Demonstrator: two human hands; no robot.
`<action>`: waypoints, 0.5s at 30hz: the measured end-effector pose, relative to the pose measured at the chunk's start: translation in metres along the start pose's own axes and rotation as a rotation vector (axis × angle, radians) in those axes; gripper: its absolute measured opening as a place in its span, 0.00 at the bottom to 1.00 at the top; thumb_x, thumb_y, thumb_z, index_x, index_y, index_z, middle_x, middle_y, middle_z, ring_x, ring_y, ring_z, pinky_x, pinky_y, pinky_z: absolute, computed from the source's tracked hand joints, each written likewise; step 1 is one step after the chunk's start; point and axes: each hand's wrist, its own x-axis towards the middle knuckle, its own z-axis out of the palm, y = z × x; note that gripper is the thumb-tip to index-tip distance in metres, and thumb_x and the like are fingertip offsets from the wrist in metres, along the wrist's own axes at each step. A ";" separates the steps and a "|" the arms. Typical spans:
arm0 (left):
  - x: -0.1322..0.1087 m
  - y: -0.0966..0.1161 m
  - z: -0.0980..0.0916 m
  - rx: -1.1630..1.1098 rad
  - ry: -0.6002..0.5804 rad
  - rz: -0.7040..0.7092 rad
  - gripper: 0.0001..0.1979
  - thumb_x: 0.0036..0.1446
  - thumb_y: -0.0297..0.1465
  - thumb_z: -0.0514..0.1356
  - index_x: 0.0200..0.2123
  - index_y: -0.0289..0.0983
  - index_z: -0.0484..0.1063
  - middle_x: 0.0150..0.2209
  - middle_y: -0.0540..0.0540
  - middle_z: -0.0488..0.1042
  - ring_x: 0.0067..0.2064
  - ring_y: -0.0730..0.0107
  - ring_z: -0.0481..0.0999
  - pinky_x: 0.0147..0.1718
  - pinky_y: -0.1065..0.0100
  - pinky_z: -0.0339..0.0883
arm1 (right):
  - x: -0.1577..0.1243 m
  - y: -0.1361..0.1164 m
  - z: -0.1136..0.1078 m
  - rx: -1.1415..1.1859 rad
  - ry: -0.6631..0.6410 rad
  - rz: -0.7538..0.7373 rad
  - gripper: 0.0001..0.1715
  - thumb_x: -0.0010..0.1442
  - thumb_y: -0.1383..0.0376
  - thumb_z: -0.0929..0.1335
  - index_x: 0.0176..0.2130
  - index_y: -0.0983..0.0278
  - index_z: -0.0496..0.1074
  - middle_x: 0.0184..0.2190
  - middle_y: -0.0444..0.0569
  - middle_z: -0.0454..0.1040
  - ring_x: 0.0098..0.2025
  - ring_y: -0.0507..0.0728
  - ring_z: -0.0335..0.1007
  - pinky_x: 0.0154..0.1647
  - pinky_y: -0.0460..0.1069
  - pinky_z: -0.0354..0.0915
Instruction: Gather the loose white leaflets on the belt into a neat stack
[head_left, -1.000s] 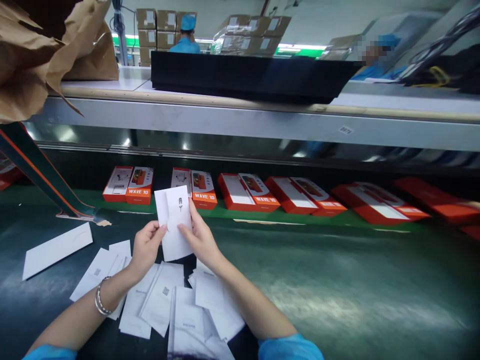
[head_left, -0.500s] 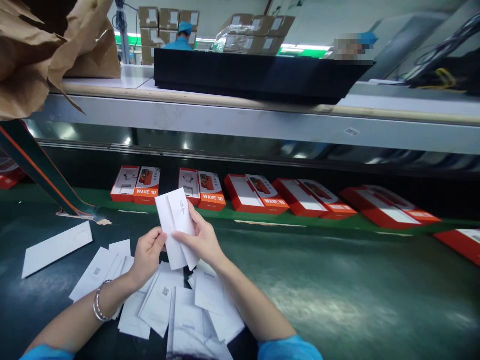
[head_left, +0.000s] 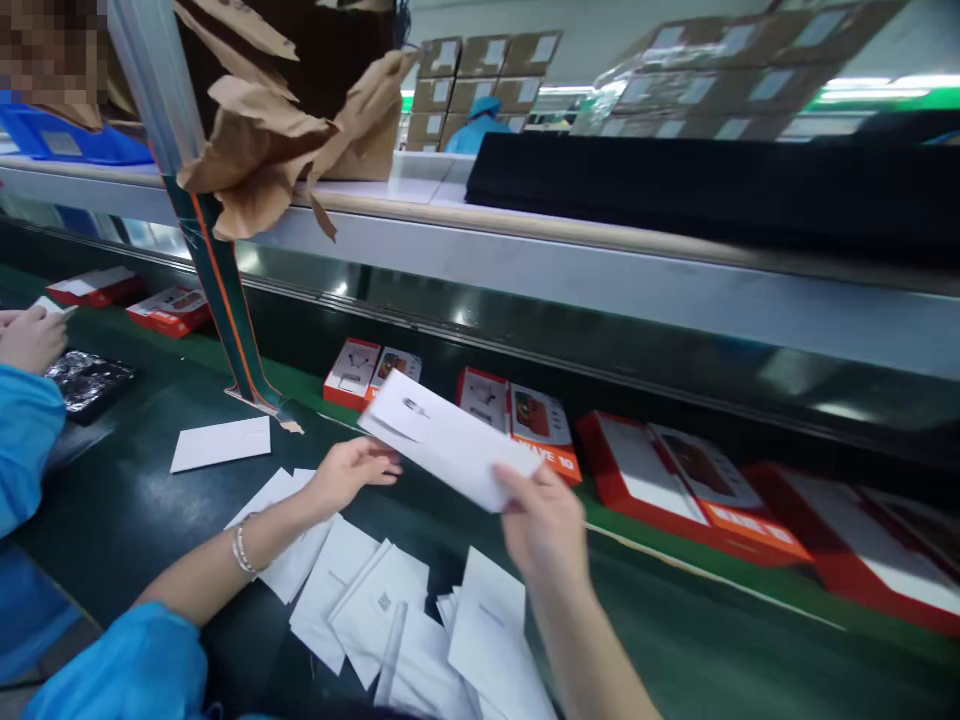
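My right hand (head_left: 541, 520) pinches a white folded leaflet (head_left: 442, 440) by its near end and holds it level above the green belt (head_left: 712, 640). My left hand (head_left: 351, 470), with a bracelet on the wrist, hovers just left of the leaflet with its fingers loosely curled and nothing in them. Below both hands lies a loose spread of white leaflets (head_left: 390, 600). One more white leaflet (head_left: 221, 443) lies apart to the left.
Orange and white phone boxes (head_left: 517, 420) stand in a row along the belt's far side. A metal post (head_left: 210, 260) rises at left under torn brown paper (head_left: 262, 160). A co-worker's blue sleeve (head_left: 26, 430) and hand are at far left.
The view has swung left. My right hand has carried the leaflet rightward and tipped it flat. My left hand has let go of it.
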 end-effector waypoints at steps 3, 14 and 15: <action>-0.019 0.004 -0.078 0.826 0.080 0.193 0.22 0.54 0.33 0.54 0.53 0.34 0.66 0.55 0.40 0.63 0.60 0.63 0.58 0.61 0.58 0.48 | 0.037 -0.013 -0.035 -0.146 0.420 -0.454 0.31 0.38 0.55 0.74 0.37 0.71 0.68 0.33 0.51 0.70 0.34 0.53 0.67 0.41 0.49 0.66; -0.041 -0.052 -0.239 1.647 0.053 -0.573 0.38 0.50 0.48 0.51 0.62 0.38 0.50 0.53 0.38 0.62 0.55 0.54 0.61 0.53 0.57 0.55 | 0.136 0.053 -0.098 -1.438 0.049 -0.754 0.20 0.60 0.71 0.56 0.46 0.70 0.71 0.44 0.54 0.70 0.47 0.56 0.66 0.52 0.49 0.60; -0.042 -0.053 -0.236 1.600 0.099 -0.576 0.41 0.49 0.52 0.50 0.62 0.38 0.49 0.51 0.38 0.63 0.54 0.54 0.62 0.52 0.58 0.55 | 0.139 0.060 -0.096 -1.483 -0.007 -0.723 0.20 0.59 0.73 0.56 0.46 0.69 0.71 0.44 0.54 0.71 0.46 0.57 0.66 0.52 0.50 0.60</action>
